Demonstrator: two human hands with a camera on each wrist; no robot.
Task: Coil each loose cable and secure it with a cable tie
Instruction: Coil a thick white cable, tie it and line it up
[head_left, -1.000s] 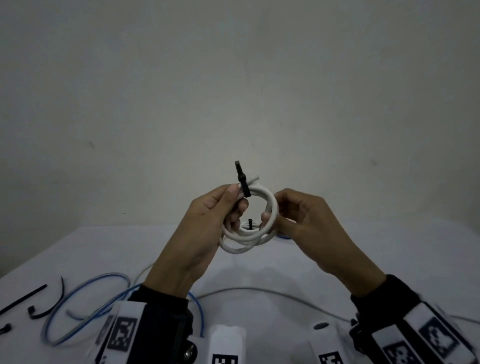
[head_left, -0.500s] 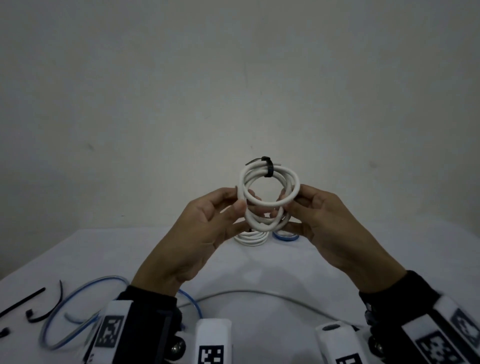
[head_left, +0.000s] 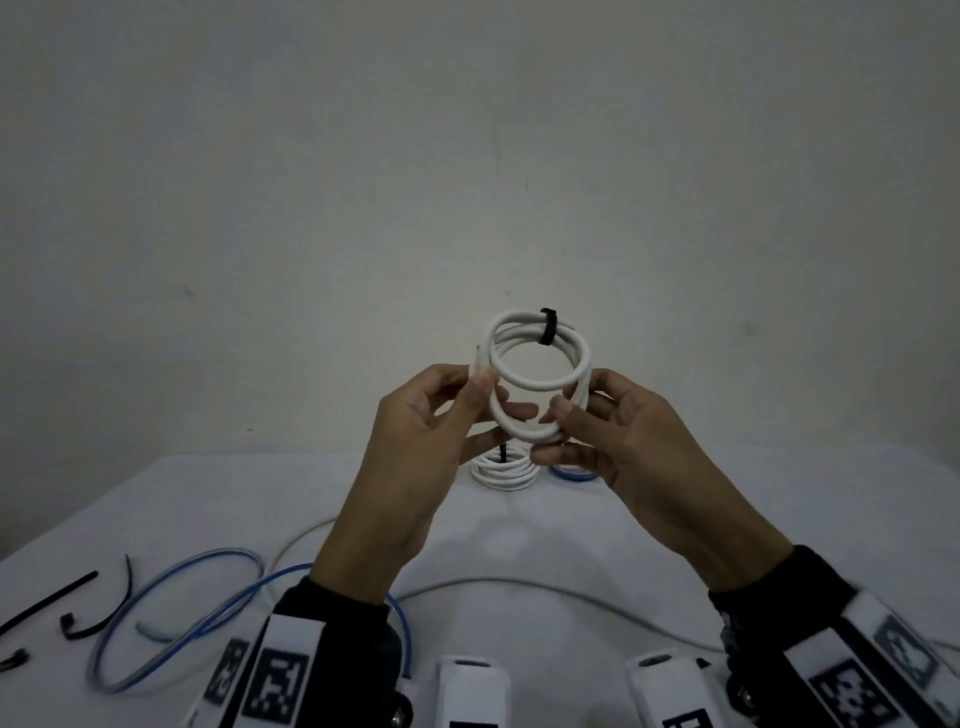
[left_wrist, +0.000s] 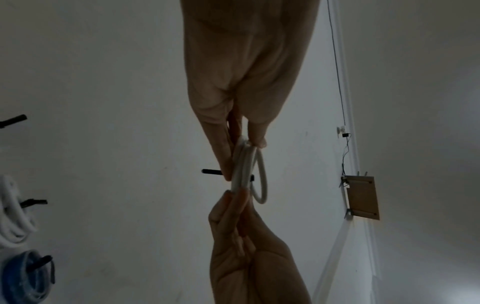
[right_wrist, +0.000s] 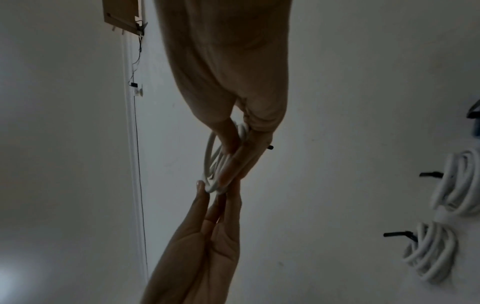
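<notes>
Behind everything stands a plain pale wall (head_left: 467, 156), and below it a white table (head_left: 519, 545). Above the table, both hands hold up a white cable coil (head_left: 537, 387) — its loops are bound at the top by a black cable tie (head_left: 548, 326). The left hand (head_left: 415, 447) pinches the coil's left side between thumb and fingertips; the right hand (head_left: 618, 441) pinches its right side the same way, fingers curled around the loops. In the left wrist view one loop (left_wrist: 261, 179) bulges away from the rest of the coil.

On the table beyond the coil lie a tied white bundle (head_left: 504, 470) and, just beside it, a blue bundle (head_left: 571, 473). Nearer than the coil — below the left hand — a loose blue cable (head_left: 171, 618) curves over the tabletop, with spare black ties (head_left: 49, 603) further out to the left. A loose grey cable (head_left: 519, 584) trails across the table below both hands.
</notes>
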